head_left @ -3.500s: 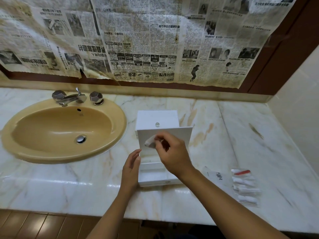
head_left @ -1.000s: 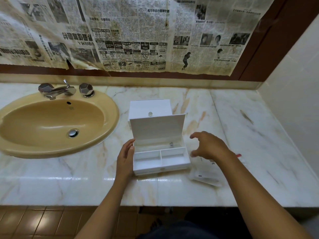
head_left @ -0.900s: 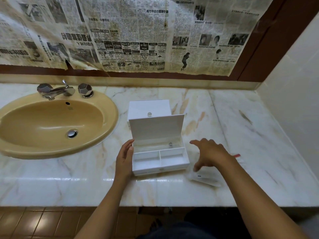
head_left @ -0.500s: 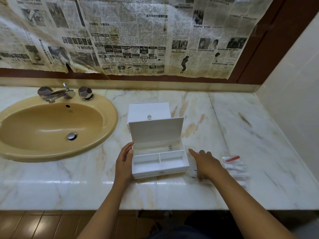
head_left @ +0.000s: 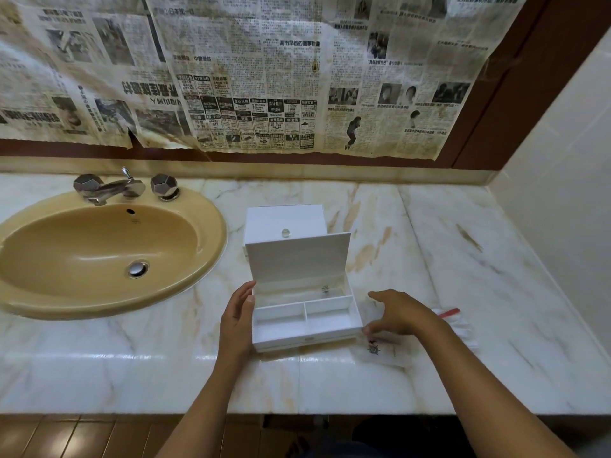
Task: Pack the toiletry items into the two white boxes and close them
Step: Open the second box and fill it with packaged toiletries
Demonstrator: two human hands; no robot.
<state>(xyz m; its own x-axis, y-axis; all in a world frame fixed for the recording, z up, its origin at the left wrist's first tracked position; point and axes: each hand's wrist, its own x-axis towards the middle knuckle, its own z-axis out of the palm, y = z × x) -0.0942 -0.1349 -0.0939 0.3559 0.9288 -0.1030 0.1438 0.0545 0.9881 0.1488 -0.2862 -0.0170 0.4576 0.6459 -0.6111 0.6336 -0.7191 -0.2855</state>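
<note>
**A:** Head view, item one?

**B:** Open white box (head_left: 305,312), on the marble counter (head_left: 463,259) just right of the sink (head_left: 99,252). Lid (head_left: 297,259) standing upright at the back. Interior: one long rear compartment, two smaller front compartments side by side. A small dark-printed item shows in the rear compartment; too small to identify.

**A:** Item two?

**B:** Second white box (head_left: 284,219), closed, small round knob on top, directly behind the open one and touching or nearly so; cannot tell which.

**A:** Hands?

**B:** Left hand (head_left: 236,320): fingers straight and together, flat against the open box's left wall. Right hand (head_left: 401,314): just right of the box, index finger extended, thumb and other fingers pinching the edge of a translucent packet (head_left: 380,350) with a dark printed emblem. The packet lies on the counter by the box's front right corner.

**A:** Remaining toiletries?

**B:** A cluster of white packets (head_left: 459,328), one with a red strip, on the counter behind the right wrist, partly hidden.

**A:** Fixtures?

**B:** Chrome tap (head_left: 109,188) with two faceted handles at the sink's rear. Yellowed newspaper (head_left: 248,77) covering the wall above the counter.
</note>
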